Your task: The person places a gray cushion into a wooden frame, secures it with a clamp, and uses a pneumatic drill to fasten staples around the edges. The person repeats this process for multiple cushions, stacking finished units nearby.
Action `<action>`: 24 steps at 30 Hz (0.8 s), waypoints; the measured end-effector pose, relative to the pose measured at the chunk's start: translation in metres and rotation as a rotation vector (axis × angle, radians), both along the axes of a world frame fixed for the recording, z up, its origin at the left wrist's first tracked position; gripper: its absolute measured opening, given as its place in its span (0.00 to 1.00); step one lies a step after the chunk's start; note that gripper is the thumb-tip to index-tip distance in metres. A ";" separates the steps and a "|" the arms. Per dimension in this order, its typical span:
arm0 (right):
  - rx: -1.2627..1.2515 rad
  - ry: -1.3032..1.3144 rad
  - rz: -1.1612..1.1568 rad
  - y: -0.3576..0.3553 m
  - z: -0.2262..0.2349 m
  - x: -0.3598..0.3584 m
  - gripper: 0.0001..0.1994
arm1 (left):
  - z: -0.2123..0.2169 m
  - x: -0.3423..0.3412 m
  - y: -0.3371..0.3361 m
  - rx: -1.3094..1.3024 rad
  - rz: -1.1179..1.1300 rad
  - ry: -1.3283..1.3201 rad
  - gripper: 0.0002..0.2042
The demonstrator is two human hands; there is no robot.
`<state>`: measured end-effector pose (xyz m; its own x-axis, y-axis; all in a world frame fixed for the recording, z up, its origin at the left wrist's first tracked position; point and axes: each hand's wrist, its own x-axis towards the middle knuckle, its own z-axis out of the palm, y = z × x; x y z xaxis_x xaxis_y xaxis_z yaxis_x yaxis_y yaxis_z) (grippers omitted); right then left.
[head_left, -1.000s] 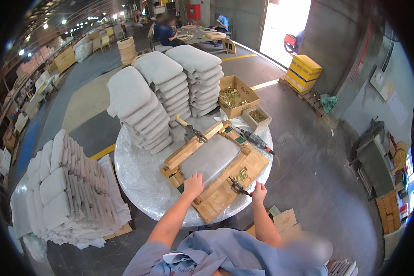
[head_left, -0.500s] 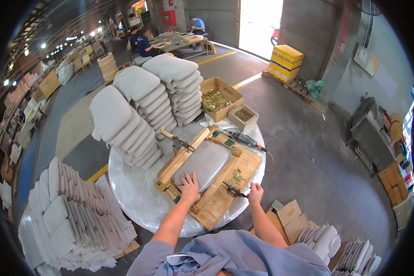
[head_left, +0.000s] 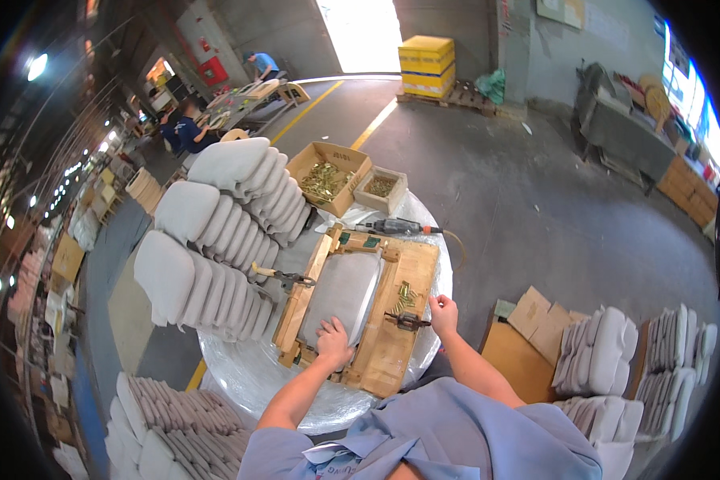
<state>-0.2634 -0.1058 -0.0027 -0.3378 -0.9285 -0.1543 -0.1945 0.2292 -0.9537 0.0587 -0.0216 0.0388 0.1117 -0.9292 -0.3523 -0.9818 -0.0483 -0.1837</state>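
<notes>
A grey padded seat panel (head_left: 342,288) lies flat inside a wooden jig (head_left: 412,272) on the round table wrapped in clear film (head_left: 252,392). My left hand (head_left: 334,344) rests on the panel's near end, fingers spread and slightly bent. On the jig's right board is a dark metal clamp (head_left: 408,322), with loose brass-coloured fittings (head_left: 406,296) just beyond it. My right hand (head_left: 444,314) is closed beside the clamp's outer end; what its fingertips hold, if anything, is hidden. Another clamp with a yellowish handle (head_left: 284,277) sits at the jig's left side.
Stacks of grey padded panels (head_left: 208,220) stand on the table's left. Behind the jig lie a power driver (head_left: 392,226), a carton of brass-coloured fittings (head_left: 328,180) and a small box of screws (head_left: 381,188). More panels (head_left: 596,352) flank me. Other people sit beyond.
The whole view has swung and tilted, so the table sits differently in it. My left hand stays on the panel with fingers a little more bent. My right hand remains by the clamp.
</notes>
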 end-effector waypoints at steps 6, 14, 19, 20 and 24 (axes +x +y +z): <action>0.021 0.033 -0.019 0.003 0.013 -0.003 0.20 | 0.011 -0.006 0.000 -0.037 -0.044 -0.047 0.60; 0.064 -0.059 -0.011 0.003 0.001 -0.004 0.19 | 0.051 0.066 -0.001 -0.397 -0.069 0.177 0.47; 0.080 -0.074 0.008 0.000 0.002 -0.002 0.19 | 0.080 0.097 -0.029 -0.718 0.042 0.208 0.42; 0.084 -0.067 0.010 -0.001 0.000 -0.002 0.19 | 0.088 0.096 -0.040 -0.777 0.013 0.217 0.42; 0.039 -0.096 0.032 -0.002 -0.001 -0.003 0.20 | 0.118 0.099 -0.078 -0.687 -0.190 0.133 0.42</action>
<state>-0.2665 -0.1081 -0.0039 -0.2902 -0.9311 -0.2210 -0.1105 0.2620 -0.9587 0.1573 -0.0996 0.1572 -0.0766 -0.9447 0.3189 -0.9967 0.0635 -0.0513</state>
